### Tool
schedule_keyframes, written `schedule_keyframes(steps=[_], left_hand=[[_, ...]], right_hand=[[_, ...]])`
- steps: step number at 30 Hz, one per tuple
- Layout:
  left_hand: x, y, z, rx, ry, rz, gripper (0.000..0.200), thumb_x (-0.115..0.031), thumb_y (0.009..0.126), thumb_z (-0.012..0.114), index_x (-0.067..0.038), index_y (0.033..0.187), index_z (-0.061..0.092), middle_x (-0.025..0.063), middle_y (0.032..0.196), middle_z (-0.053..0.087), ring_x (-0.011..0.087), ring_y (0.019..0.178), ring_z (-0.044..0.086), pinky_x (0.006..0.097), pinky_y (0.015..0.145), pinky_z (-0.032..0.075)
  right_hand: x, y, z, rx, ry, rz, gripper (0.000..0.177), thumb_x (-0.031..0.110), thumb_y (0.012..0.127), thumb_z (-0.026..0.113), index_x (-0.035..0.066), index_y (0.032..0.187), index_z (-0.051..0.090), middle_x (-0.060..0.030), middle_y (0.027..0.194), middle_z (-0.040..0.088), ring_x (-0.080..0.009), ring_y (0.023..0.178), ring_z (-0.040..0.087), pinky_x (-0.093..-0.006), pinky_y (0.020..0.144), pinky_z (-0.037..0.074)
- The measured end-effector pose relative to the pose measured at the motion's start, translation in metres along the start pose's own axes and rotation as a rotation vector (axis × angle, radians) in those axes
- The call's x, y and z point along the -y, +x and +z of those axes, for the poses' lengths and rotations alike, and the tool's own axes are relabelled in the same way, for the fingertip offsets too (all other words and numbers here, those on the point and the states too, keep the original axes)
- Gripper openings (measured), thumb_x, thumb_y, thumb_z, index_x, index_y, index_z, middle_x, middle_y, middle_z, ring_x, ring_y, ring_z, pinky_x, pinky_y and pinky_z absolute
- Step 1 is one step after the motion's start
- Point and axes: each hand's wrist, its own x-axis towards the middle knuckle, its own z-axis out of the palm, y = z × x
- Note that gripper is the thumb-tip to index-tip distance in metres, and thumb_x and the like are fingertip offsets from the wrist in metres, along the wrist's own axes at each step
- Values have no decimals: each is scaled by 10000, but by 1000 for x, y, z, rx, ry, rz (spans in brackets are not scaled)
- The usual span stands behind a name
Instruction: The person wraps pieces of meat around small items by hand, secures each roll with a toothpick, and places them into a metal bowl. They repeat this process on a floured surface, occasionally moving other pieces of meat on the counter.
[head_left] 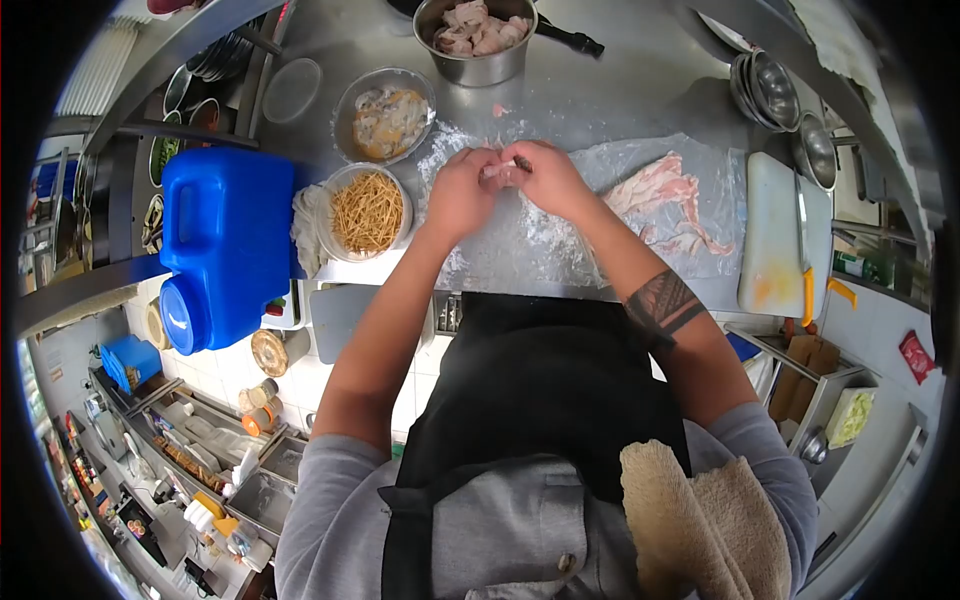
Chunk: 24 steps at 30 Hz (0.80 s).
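Note:
My left hand [463, 190] and my right hand [551, 181] meet over the floured steel counter, both with fingers closed on a small piece of raw chicken [492, 180]. A dark bit shows by my right fingertips; I cannot make out what it is. To the left stands a tub of wooden toothpicks [367, 211]. Behind it is a clear bowl [343, 128] with a yellow and grey, creamy mixture. A steel pot [470, 70] at the back holds several pink pieces of raw chicken. On the right, thin raw chicken [655, 190] lies spread on a plastic sheet [722, 215].
A blue jug [228, 235] stands at the left edge. A clear lid [292, 90] lies behind it. On the right are a white cutting board [768, 230], a knife with a yellow handle [808, 295] and steel bowls [774, 88]. White flour [445, 150] is scattered around my hands.

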Motion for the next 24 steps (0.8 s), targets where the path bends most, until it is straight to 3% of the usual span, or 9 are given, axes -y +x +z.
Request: schedule_keyframes(steps=[5,7,10,14,17,19,20,22,24], left_hand=[[1,25,-3,128,-9,-256,213,-131,883,792,-34,1069,756,170,1077,731,384,1061,685,480,931,546],[3,22,3,-64,153,28,304,-129,872,789,-32,1152,724,171,1120,724,387,1119,670,477,973,532],[-10,4,2,-14,182,240,416,-98,862,775,-29,1256,661,170,1162,713,390,1164,648,471,1023,509],[5,-2,17,-8,208,214,515,-70,839,771,-35,1325,605,178,1181,702,385,1189,630,478,1054,485],[-2,-3,14,-22,136,170,433,-79,878,772,-30,1284,628,185,1155,719,381,1139,664,463,999,514],[-19,-8,2,38,-239,-220,309,-164,993,729,-10,1250,649,150,1108,753,317,1030,713,432,917,543],[-16,-8,0,35,-241,-218,309,-164,993,729,-10,1250,649,150,1108,753,317,1030,713,432,917,543],[-10,-11,-6,147,-964,-534,332,-268,1085,654,29,1234,659,113,1060,768,248,937,720,391,858,554],[-14,-19,-14,188,-1100,-626,370,-288,1100,628,43,1266,653,111,1058,762,221,928,706,383,860,553]], right_hand=[[-6,32,-5,107,24,299,216,198,916,781,28,1045,752,-183,993,754,-383,931,729,-453,831,567],[-3,40,-10,142,-48,375,220,210,898,768,47,1045,765,-187,999,767,-368,944,741,-445,838,572],[-10,35,-7,64,-40,236,200,207,905,732,49,1022,769,-192,972,775,-363,914,747,-451,823,575],[-6,30,-2,65,-19,309,197,169,893,701,49,1031,773,-194,987,776,-392,897,735,-462,824,574],[-5,26,-10,106,-59,306,256,231,929,722,34,1085,770,-169,990,778,-313,886,748,-414,818,575],[12,18,-30,266,249,455,318,255,980,749,6,1177,761,-107,1014,789,-184,898,734,-344,815,574],[10,12,-30,266,244,452,318,255,980,749,6,1177,761,-107,1014,789,-184,898,734,-344,815,574],[9,-3,-25,231,661,328,303,155,1020,765,-37,1251,730,-30,1035,769,-102,950,689,-297,833,554],[21,-16,-29,223,678,340,301,127,1018,764,-39,1265,720,-31,1052,762,-103,933,687,-287,815,555]])
